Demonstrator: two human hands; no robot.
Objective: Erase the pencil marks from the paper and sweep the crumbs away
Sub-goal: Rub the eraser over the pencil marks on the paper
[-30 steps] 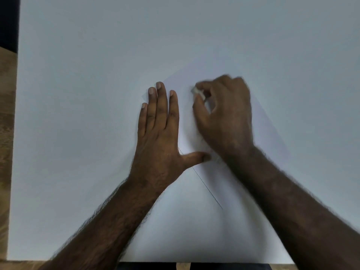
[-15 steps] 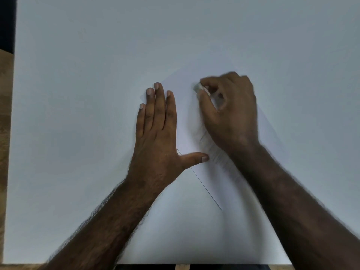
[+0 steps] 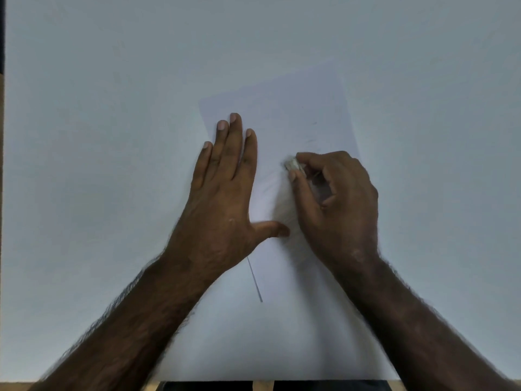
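A white sheet of paper [image 3: 296, 108] lies on the white table, a little turned. My left hand [image 3: 225, 193] lies flat on the sheet's left side, fingers straight and thumb spread. My right hand [image 3: 335, 201] pinches a small white eraser [image 3: 293, 164] between thumb and forefinger and holds its tip down on the paper. Faint grey pencil marks [image 3: 313, 124] show above my right hand. The paper's left edge casts a thin dark line [image 3: 255, 280] below my left hand. The part of the sheet under both hands is hidden.
The white table surface [image 3: 112, 108] spreads wide to the left, right and far side of the paper. A strip of wooden floor [image 3: 2, 136] shows past the table's left edge. The table's near edge [image 3: 214, 381] runs along the bottom.
The view and paper angle have shifted. My right hand with the eraser has moved down the sheet toward me, now level with my left fingers. My left hand stays flat on the paper.
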